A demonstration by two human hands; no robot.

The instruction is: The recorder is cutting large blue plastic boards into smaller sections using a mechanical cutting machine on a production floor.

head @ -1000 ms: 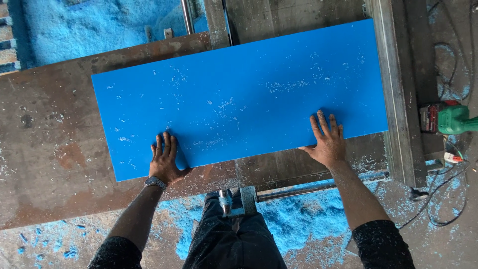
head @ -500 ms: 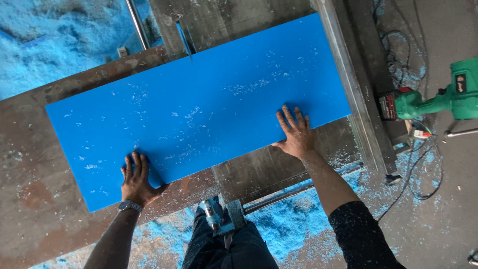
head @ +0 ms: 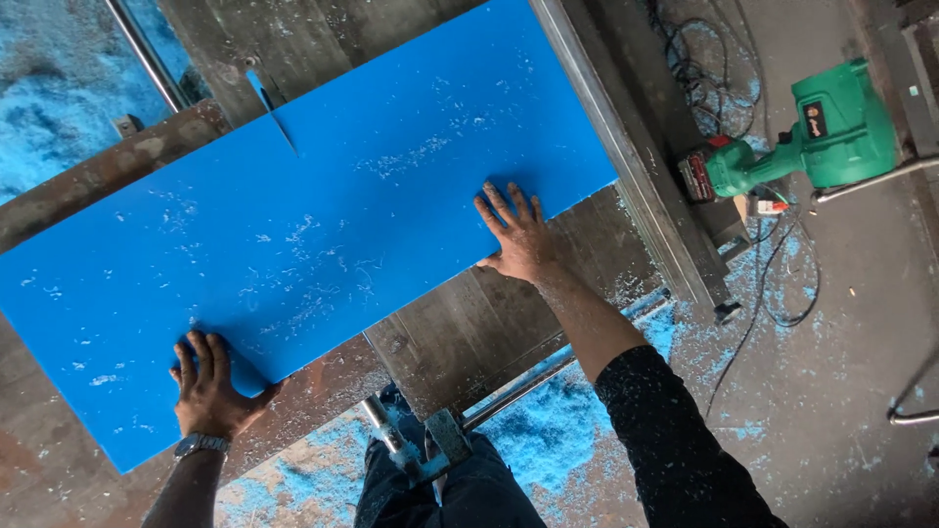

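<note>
A long blue plastic sheet (head: 323, 210) lies flat on a worn metal saw table (head: 469, 328), speckled with pale shavings. A saw blade (head: 271, 110) has cut a short slit into its far edge. My left hand (head: 210, 386), with a wristwatch, presses flat on the sheet's near edge toward the left. My right hand (head: 518, 235) rests with fingers spread on the near edge toward the right end. Both palms lie on the sheet without gripping it.
A metal fence rail (head: 636, 176) runs along the table's right side. A green power tool (head: 822, 132) with tangled cables lies on the floor to the right. Blue sawdust (head: 548, 430) covers the floor near my legs and at the far left.
The sheet has slid away from me onto the blade, which now cuts into its far edge. Both hands moved with it, and my view shifted right.
</note>
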